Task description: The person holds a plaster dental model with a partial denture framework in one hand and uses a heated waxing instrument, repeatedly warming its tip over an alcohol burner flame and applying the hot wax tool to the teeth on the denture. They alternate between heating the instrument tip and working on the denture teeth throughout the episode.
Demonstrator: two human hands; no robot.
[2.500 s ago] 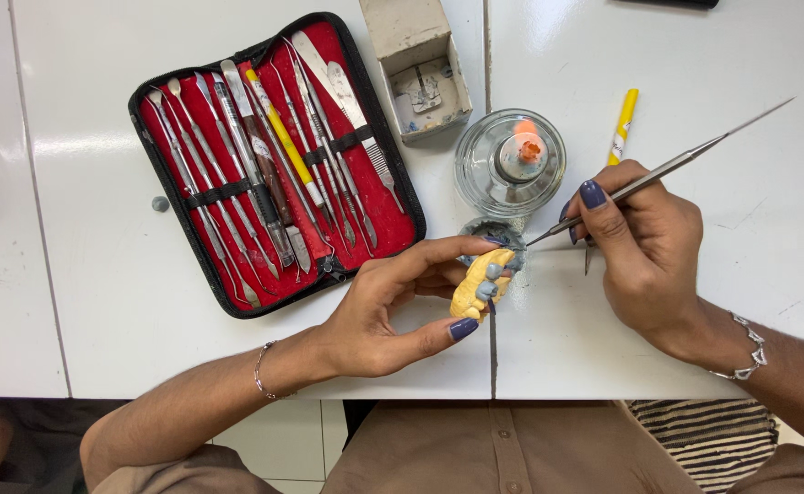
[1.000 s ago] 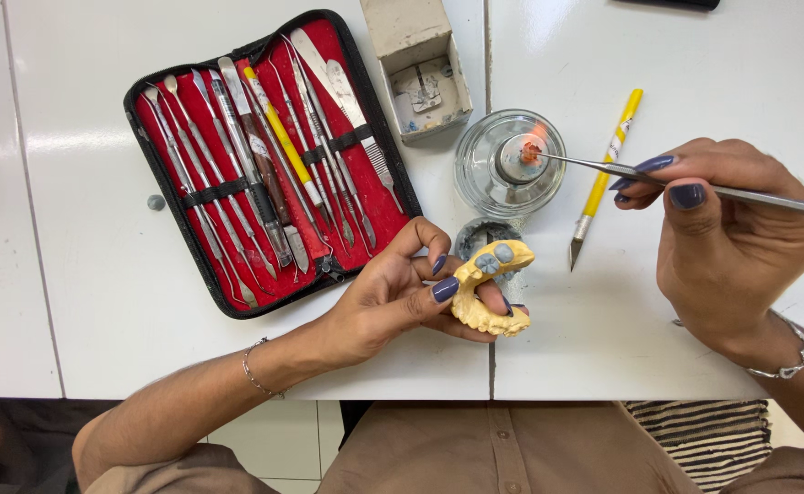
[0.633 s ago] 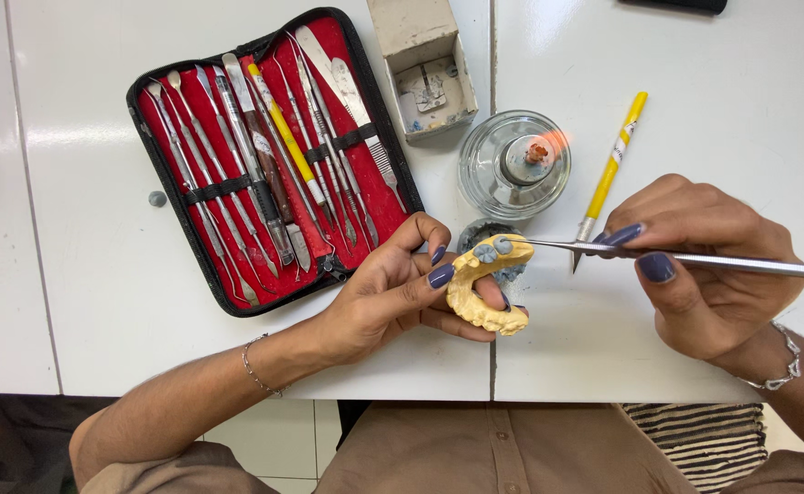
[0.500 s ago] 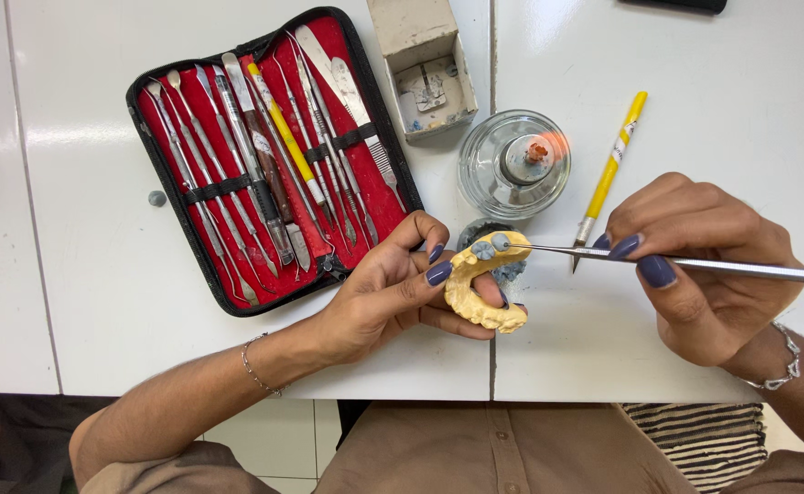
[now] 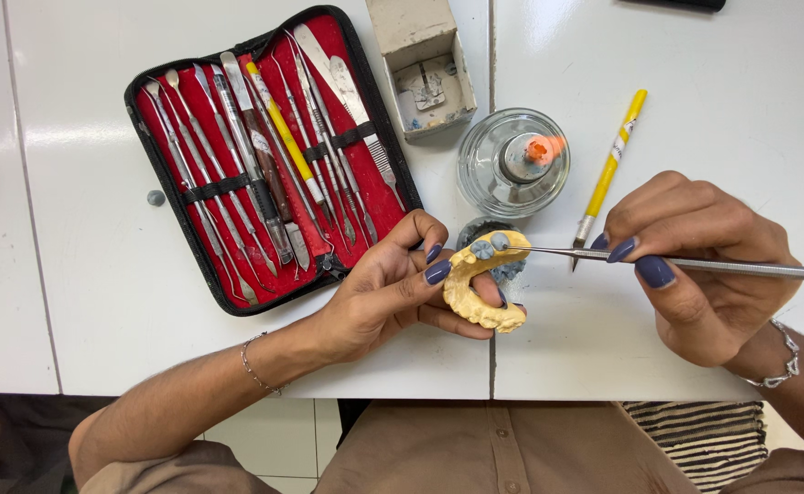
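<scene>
Gripping a yellow dental cast (image 5: 480, 293), the left hand (image 5: 383, 297) met the metal probe (image 5: 695, 265) pinched by the right hand (image 5: 704, 265). The red case (image 5: 264, 155) held steel instruments (image 5: 237, 174).

We see a white surface (image 5: 81, 137) split by a seam running from twelve to six o'clock. At ten o'clock lies an open red-lined instrument case (image 5: 269, 155), a small grey pellet (image 5: 156, 197) just beside it at nine. At twelve sits a small open box (image 5: 425, 69); at one o'clock a glass dish (image 5: 513, 163) and a yellow-handled knife (image 5: 609, 174).
</scene>
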